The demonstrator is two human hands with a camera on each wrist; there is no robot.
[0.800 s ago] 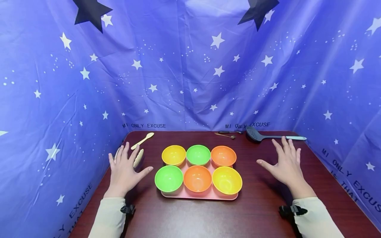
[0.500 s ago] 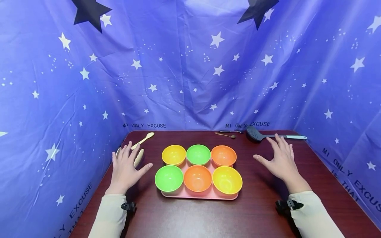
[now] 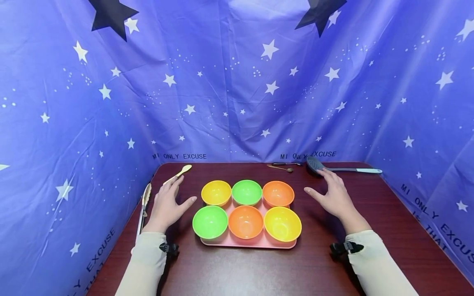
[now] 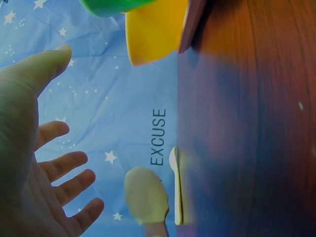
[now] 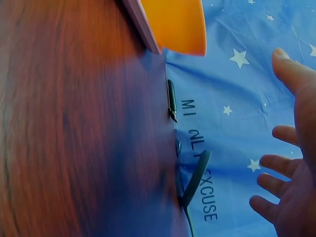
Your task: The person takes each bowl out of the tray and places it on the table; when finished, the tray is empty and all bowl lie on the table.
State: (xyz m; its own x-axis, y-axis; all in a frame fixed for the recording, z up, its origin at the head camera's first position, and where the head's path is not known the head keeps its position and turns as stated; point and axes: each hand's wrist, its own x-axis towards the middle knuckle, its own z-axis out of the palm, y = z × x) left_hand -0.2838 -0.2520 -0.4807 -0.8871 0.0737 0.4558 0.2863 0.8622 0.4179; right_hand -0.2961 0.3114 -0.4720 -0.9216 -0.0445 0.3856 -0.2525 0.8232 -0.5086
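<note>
My left hand (image 3: 167, 207) is held above the table left of the bowls, thumb spread and fingers loosely extended, holding nothing. On the other side my right hand (image 3: 336, 200) hovers in the same way, its fingertips overlapping the slotted ladle (image 3: 315, 165) in the head view. Between them a pink tray (image 3: 246, 243) bears two rows of bowls: a yellow bowl (image 3: 216, 193), a green bowl (image 3: 246, 192) and an orange bowl (image 3: 278, 193) behind, with another green bowl (image 3: 210, 222), orange bowl (image 3: 246, 222) and yellow bowl (image 3: 282, 224) in front.
Tongs (image 3: 142, 213) lie along the table's left edge. A cream spoon (image 3: 183, 170) is at the back left, partly behind my left hand. Near the back edge lie a small gold spoon (image 3: 286, 169) and a dark-handled utensil (image 3: 285, 164). Starry blue cloth (image 3: 229, 102) walls the table.
Both hands have moved inward toward the bowls, the right one farther. The tongs now show more fully left of my left hand. Bowls and tray stay put.
</note>
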